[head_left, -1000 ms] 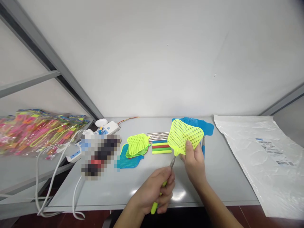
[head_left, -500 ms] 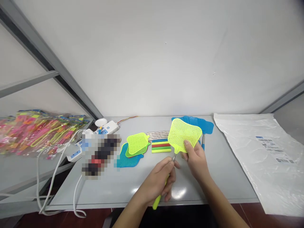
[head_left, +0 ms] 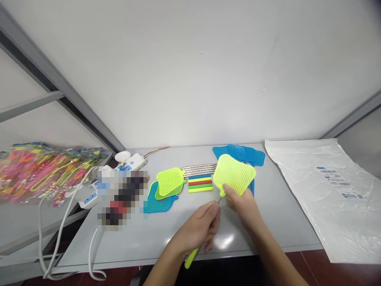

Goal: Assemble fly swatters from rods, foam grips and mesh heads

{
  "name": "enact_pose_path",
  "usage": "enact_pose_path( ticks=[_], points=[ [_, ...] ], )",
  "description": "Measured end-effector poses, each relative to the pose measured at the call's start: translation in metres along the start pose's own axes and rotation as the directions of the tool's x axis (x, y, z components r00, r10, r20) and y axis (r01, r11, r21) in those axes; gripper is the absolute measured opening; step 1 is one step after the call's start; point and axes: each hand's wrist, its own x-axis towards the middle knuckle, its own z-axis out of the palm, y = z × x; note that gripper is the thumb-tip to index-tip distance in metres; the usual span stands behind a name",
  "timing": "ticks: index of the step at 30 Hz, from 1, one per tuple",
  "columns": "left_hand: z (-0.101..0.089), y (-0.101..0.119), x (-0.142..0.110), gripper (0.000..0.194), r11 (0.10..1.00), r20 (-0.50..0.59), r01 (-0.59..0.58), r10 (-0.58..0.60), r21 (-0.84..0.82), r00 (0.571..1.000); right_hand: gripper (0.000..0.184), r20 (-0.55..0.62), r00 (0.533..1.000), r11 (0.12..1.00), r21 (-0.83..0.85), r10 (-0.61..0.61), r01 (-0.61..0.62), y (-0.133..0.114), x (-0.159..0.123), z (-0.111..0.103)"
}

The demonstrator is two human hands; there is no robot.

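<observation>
R hand (head_left: 242,204), slid neckward, pinches swatter head (head_left: 233,172); L hand (head_left: 199,225) clasps handle (head_left: 191,258).

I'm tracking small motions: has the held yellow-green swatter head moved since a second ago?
Yes: the held yellow-green swatter head has shifted lower and slightly rightward in the view, judged against the blue swatters lying behind it.

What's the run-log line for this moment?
left hand: gripping lime cylindrical plastic handle | right hand: holding lime perforated plastic swatter head | between: thin silver metal rod | nearby: multicoloured slender tubes
</observation>
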Motion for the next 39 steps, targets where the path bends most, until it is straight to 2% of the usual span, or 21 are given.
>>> enact_pose_path(
  ticks=[2,4,8,12,18,22,24,28,30,33,37,39],
  points=[
    [0.0,-0.001,-0.003,0.04,0.996,-0.001,0.043,-0.043,0.078,0.999,0.038,-0.092,0.994,0.995,0.074,-0.055,0.062,-0.008,0.008,-0.01],
    [0.001,-0.003,-0.005,0.04,0.988,-0.009,0.065,-0.064,0.141,0.998,0.038,-0.114,0.988,0.99,0.09,-0.101,0.112,-0.015,0.013,-0.018],
    [0.001,-0.002,-0.002,0.039,0.981,-0.012,0.055,-0.054,0.184,0.998,0.031,0.0,0.997,0.996,0.045,-0.073,0.073,-0.011,0.006,-0.018],
    [0.001,0.003,-0.001,0.039,0.967,-0.019,0.036,-0.032,0.251,0.999,0.035,0.13,0.991,0.996,-0.087,-0.021,0.033,0.002,-0.011,-0.011],
    [0.001,0.015,-0.01,0.044,0.885,-0.055,0.04,-0.017,0.464,0.998,0.031,-0.001,0.992,0.992,-0.015,-0.127,0.127,-0.008,-0.004,-0.028],
    [-0.003,0.023,-0.01,0.044,0.814,-0.067,0.002,0.045,0.581,0.997,0.03,-0.056,0.987,0.988,0.0,-0.152,0.152,-0.009,0.0,-0.025],
    [-0.005,0.025,-0.009,0.042,0.79,-0.066,-0.008,0.062,0.613,0.996,0.029,-0.015,0.99,0.99,-0.001,-0.14,0.14,-0.006,-0.003,-0.02],
    [-0.007,0.025,-0.005,0.041,0.772,-0.055,-0.021,0.072,0.635,0.996,0.028,0.196,0.976,0.986,-0.116,-0.096,0.121,0.005,-0.015,-0.011],
    [-0.007,0.025,-0.005,0.041,0.757,-0.056,-0.026,0.082,0.653,0.995,0.034,0.218,0.97,0.975,-0.168,-0.108,0.147,0.009,-0.018,-0.01],
    [-0.01,0.028,-0.009,0.04,0.721,-0.054,-0.023,0.083,0.692,0.995,0.037,0.13,0.984,0.967,-0.207,-0.126,0.151,0.008,-0.014,-0.016],
    [-0.02,0.031,-0.022,0.039,0.673,-0.03,-0.008,0.045,0.739,0.999,0.036,-0.099,0.977,0.981,-0.059,-0.19,0.185,-0.007,-0.001,-0.034],
    [-0.025,0.032,-0.03,0.039,0.657,-0.032,0.001,0.036,0.754,0.999,0.035,-0.138,0.966,0.975,-0.006,-0.22,0.221,-0.015,0.004,-0.041]
  ],
)
